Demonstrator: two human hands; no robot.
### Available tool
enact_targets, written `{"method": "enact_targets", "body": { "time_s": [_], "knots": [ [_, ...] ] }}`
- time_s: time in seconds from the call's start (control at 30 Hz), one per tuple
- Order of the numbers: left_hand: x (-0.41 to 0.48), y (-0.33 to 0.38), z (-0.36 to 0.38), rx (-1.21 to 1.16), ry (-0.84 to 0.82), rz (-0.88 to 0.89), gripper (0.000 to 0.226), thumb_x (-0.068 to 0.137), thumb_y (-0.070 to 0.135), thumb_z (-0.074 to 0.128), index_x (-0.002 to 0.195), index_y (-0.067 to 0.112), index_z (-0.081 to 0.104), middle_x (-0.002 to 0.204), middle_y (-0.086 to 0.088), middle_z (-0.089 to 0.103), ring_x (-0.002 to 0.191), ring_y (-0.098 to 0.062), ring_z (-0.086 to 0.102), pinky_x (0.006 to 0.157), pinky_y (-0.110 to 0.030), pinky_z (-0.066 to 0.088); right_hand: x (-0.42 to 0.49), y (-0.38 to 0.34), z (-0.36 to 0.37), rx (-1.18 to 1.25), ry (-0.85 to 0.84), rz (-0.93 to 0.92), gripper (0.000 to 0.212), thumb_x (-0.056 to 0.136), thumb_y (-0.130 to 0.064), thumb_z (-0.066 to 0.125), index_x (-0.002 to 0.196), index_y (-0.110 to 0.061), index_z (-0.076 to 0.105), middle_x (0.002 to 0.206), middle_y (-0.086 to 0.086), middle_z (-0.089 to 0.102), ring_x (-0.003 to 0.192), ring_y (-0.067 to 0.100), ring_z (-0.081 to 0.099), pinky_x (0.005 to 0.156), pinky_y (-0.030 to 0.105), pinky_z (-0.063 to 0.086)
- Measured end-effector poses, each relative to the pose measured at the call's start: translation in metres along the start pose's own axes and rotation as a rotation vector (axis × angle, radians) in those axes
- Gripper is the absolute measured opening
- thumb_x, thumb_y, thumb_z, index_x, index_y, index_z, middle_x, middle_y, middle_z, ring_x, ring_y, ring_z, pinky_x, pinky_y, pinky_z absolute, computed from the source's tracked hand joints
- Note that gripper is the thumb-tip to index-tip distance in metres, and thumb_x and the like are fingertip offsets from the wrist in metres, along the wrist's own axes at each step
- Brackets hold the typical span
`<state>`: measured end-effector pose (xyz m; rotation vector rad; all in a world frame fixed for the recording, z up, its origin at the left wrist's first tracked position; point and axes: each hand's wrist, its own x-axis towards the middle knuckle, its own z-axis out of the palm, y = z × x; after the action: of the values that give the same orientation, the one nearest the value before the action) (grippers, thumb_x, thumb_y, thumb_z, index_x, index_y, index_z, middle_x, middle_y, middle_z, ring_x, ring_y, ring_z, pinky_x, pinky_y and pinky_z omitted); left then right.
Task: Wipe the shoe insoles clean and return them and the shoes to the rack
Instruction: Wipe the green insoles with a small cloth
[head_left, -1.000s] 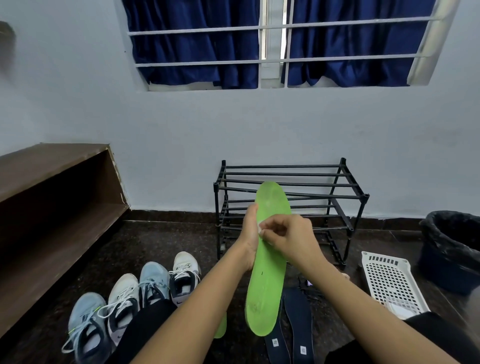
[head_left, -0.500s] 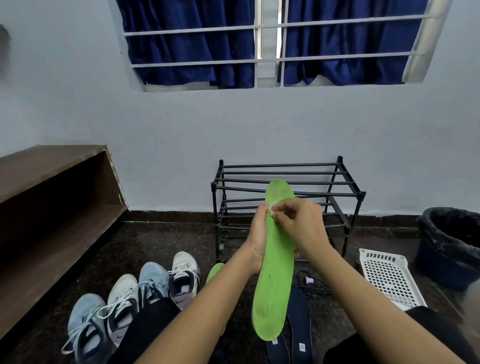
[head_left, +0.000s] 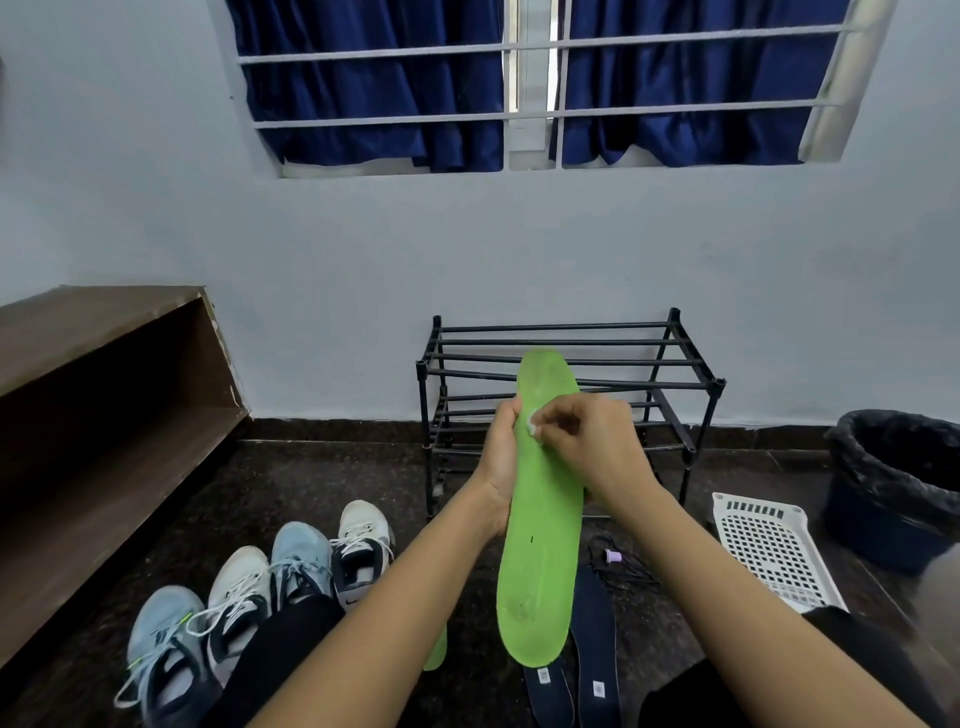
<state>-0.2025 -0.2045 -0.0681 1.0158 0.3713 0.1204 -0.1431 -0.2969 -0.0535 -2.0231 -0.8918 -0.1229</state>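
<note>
Left hand (head_left: 497, 463) grips green insole (head_left: 543, 577) at edge; right hand (head_left: 589, 441) pinches wipe (head_left: 532, 427) on it.

Green insole (head_left: 543, 561) upright, four sneakers (head_left: 306, 561) in floor row, black rack (head_left: 649, 385) behind

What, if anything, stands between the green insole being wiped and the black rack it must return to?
Nothing visible does. The green insole, held upright in the left hand, overlaps the black rack directly behind it; the shoes sit off to the left.

Even, dim indoor light; soft shadows; wide-angle bending at edges; sharp centre.
</note>
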Motion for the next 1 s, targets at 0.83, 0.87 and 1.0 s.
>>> {"method": "enact_targets", "body": {
  "time_s": [0.83, 0.87, 1.0],
  "knots": [
    [-0.001, 0.002, 0.003, 0.027, -0.009, -0.020, 0.064, 0.099, 0.056, 0.023, 0.084, 0.013, 0.067, 0.062, -0.008, 0.067, 0.050, -0.020, 0.063, 0.047, -0.024, 0.050, 0.004, 0.000, 0.003, 0.034, 0.105, 0.023, 0.009, 0.078, -0.008, 0.073, 0.080, -0.017, 0.075, 0.074, -0.006, 0.069, 0.068, -0.004, 0.058, 0.065, 0.002, 0.041],
    [-0.001, 0.003, 0.002, 0.026, -0.013, -0.025, 0.066, 0.098, 0.056, 0.023, 0.080, 0.013, 0.069, 0.062, -0.008, 0.066, 0.050, -0.020, 0.062, 0.047, -0.023, 0.050, 0.003, -0.001, 0.004, 0.045, 0.122, 0.023, 0.010, 0.078, -0.008, 0.073, 0.080, -0.018, 0.075, 0.073, -0.008, 0.068, 0.068, -0.005, 0.058, 0.065, 0.001, 0.040],
    [0.002, 0.007, -0.010, -0.004, 0.027, 0.007, 0.073, 0.094, 0.061, 0.027, 0.068, 0.015, 0.077, 0.069, -0.010, 0.067, 0.061, -0.023, 0.062, 0.058, -0.028, 0.049, -0.005, -0.011, 0.009, 0.125, 0.011, 0.027, 0.013, 0.075, -0.010, 0.076, 0.077, -0.022, 0.074, 0.069, -0.012, 0.068, 0.064, 0.001, 0.062, 0.065, 0.010, 0.048]
  ]
}}
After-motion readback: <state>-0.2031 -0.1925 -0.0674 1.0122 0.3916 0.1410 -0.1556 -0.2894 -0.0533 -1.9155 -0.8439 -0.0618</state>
